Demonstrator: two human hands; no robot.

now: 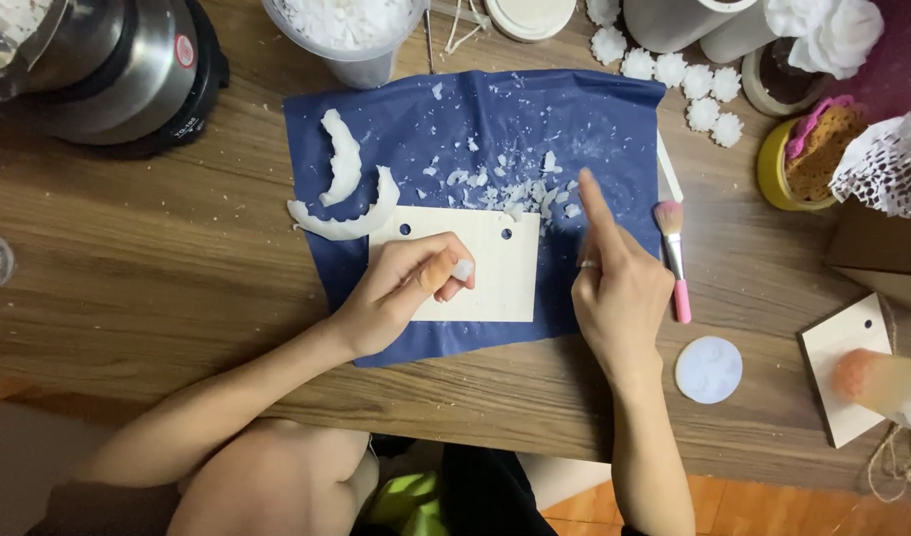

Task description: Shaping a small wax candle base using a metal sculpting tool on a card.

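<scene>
white piece (pixel 462 269) pinched in left hand (pixel 401 293) fingers over cream card (pixel 500 278); right hand (pixel 619 288) forefinger extended, empty.

A wood-grain table (pixel 178 288) fills the view, with orange-brown wooden floor (pixel 773 511) below its edge.
</scene>
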